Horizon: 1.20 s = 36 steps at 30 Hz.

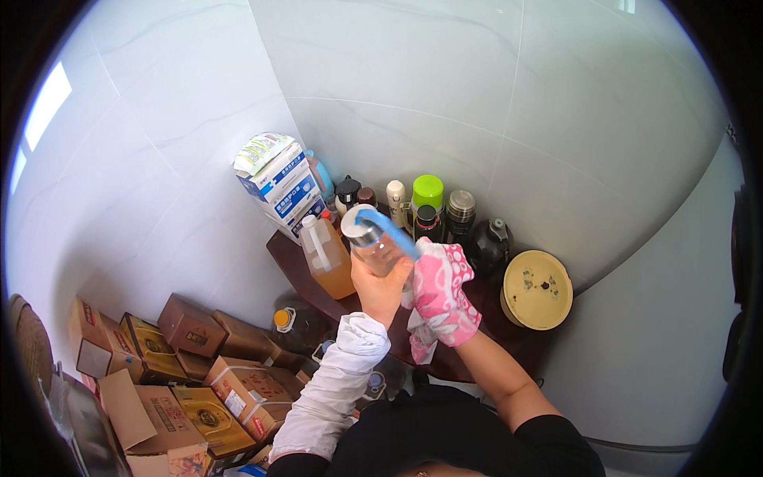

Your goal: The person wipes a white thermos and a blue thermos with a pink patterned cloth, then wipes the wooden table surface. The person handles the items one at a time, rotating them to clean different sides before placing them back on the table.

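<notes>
My left hand (380, 285) is wrapped around a clear bottle (381, 253), which is tilted with its silver lid toward the upper left. From that lid a blue strap (390, 228) runs down to the right. A pink and white patterned cloth (441, 271) covers nearly all of my right hand (456, 328), so the fingers are hidden. The cloth lies against the lower end of the bottle, and one corner hangs below my wrist. Beneath both hands is a dark reddish-brown table (298, 271). A white sleeve cover (325, 393) is on my left forearm.
Behind the hands stand a jug of amber liquid (328, 259), a green-capped flask (428, 191), a steel-topped thermos (461, 208) and a dark round bottle (490, 241). Stacked mask boxes (286, 185) are at left, a yellow lidded tin (536, 289) at right. Cardboard boxes (155, 411) crowd the lower left.
</notes>
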Tool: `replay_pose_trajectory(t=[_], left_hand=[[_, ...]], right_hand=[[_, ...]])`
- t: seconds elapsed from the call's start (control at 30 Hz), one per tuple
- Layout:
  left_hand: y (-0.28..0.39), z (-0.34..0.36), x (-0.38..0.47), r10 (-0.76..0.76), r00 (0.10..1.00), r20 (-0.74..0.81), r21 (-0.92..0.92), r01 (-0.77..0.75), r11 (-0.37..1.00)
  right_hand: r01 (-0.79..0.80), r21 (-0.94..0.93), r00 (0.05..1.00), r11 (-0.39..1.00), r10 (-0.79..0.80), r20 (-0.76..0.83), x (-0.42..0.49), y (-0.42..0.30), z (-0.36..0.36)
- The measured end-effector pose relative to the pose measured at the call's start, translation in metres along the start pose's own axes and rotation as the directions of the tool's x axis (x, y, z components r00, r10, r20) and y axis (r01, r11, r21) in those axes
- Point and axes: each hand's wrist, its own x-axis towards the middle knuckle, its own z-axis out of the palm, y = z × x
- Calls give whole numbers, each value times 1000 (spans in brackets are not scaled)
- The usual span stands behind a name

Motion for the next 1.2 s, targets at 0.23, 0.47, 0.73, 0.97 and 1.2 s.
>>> replay_pose_trajectory(t=[0.23,0.47,0.73,0.97,1.2], left_hand=[[1,-9,-4,17,997,70,346,-41,937],[-4,-20,-11,-199,965,171,242,155,958],[-9,-28,11,-171,978,-120,195,192,962],[-56,-62,-8,152,985,-84,322,-118,940],[-85,-97,-13,0,988,154,456,-71,887]], right_hand=[[-108,951,951,291,308,14,-5,1,39],[-46,677,944,735,-190,271,33,17,-10],[-87,724,991,685,133,-7,0,-30,30],[-547,837,770,-19,382,512,-1,-23,42],[-94,385,968,918,-6,250,-4,30,69]])
